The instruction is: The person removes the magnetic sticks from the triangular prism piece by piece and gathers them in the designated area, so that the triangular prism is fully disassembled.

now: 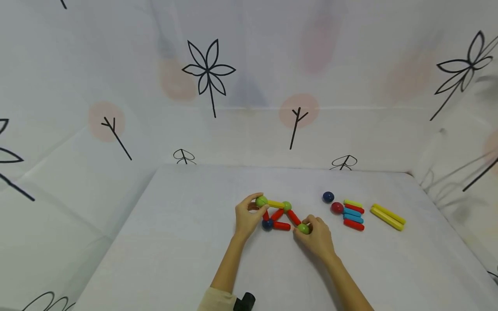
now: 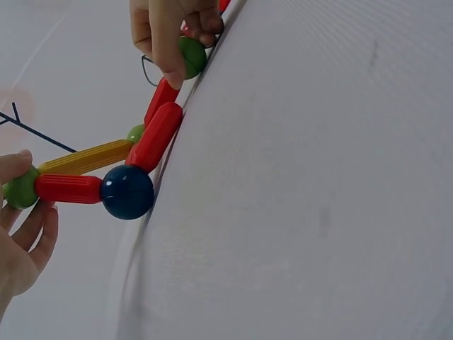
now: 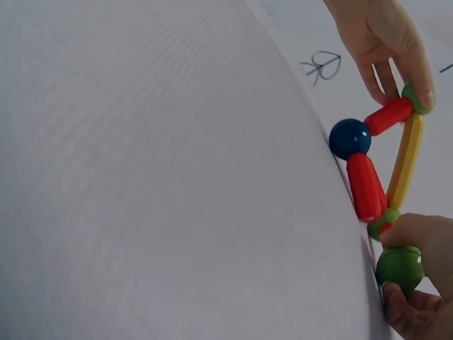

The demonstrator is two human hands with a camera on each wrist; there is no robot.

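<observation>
My left hand (image 1: pixel 246 219) pinches a green ball (image 1: pixel 262 201) at the left corner of a ball-and-rod construction. A yellow rod (image 1: pixel 276 204) joins that ball to a second green ball (image 1: pixel 287 206). Red rods link both of them to a dark blue ball (image 1: pixel 267 224). From the blue ball another red rod (image 1: pixel 282 226) points right, its far end free. One more red rod (image 1: pixel 294 217) slants from the second green ball to a third green ball (image 1: pixel 304 229), which my right hand (image 1: pixel 320 239) holds between thumb and fingers (image 3: pixel 400 301).
Right of the construction lie a loose dark blue ball (image 1: pixel 328 197) and a red ball (image 1: pixel 336 208). Beside them is a column of short red, blue and yellow-green rods (image 1: pixel 352 219). Two longer yellow rods (image 1: pixel 387 217) lie farther right on the white tabletop (image 1: pixel 175 242). Patterned cloth (image 1: pixel 249 142) hangs behind.
</observation>
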